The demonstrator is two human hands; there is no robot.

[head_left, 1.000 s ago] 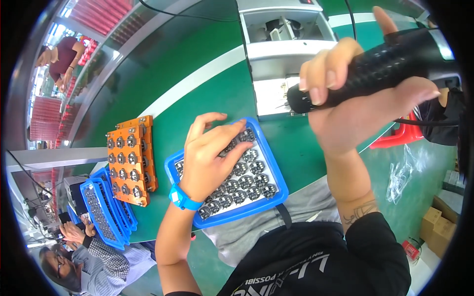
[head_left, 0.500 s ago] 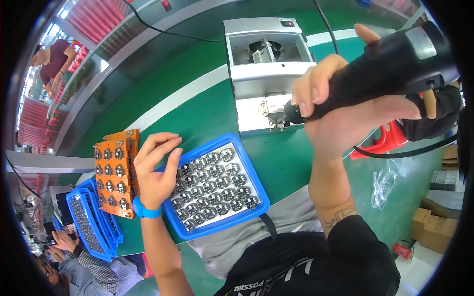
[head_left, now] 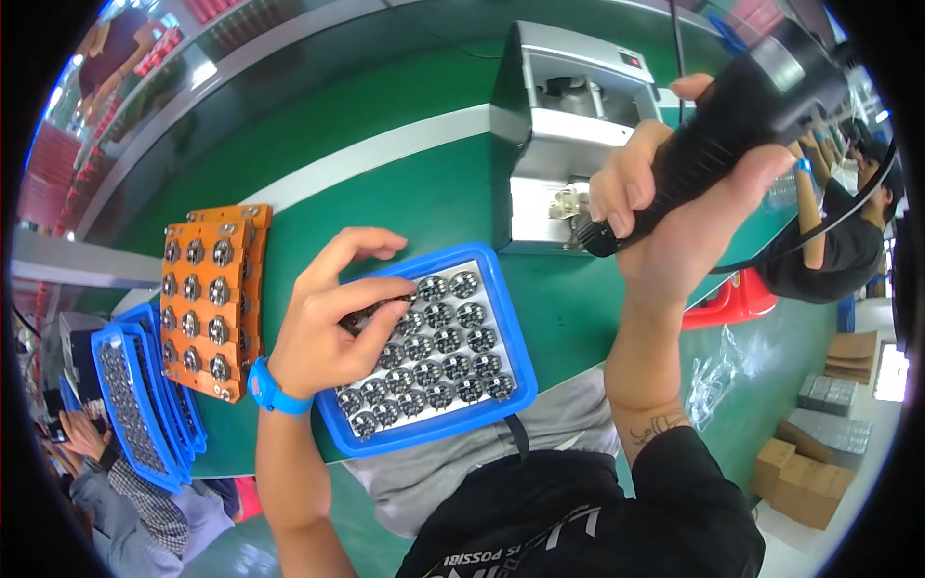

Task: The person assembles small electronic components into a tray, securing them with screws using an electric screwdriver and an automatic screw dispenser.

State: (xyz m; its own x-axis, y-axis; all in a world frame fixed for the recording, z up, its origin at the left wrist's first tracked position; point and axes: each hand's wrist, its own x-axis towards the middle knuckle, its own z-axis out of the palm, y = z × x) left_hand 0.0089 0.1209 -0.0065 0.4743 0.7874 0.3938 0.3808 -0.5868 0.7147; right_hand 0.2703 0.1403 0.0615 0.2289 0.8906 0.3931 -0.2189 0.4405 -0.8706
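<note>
My right hand [head_left: 665, 197] is wrapped around a black electric screwdriver [head_left: 718, 125]. The tool's lower end is just in front of the silver box-shaped machine [head_left: 554, 144], close to a small metal fitting in its lower bay. Over the upper left of the blue tray [head_left: 525, 385], my left hand [head_left: 342, 313] brings thumb and index finger together around a small round black-and-silver part. Rows of similar round parts [head_left: 456, 366] lie on the tray's white liner; some are hidden beneath this hand.
Left of the tray, orange fixture plates [head_left: 207, 299] carry rows of metal parts. Beyond them, blue trays [head_left: 145, 405] of small parts stand tilted together. A red stool [head_left: 732, 299] and cardboard boxes [head_left: 800, 482] are to the right. A co-worker [head_left: 838, 231] sits at the far right.
My left hand has moved right over the tray and closed its fingertips on a part. The screwdriver's lower end has come away from the machine's fitting. The whole view has shifted.
</note>
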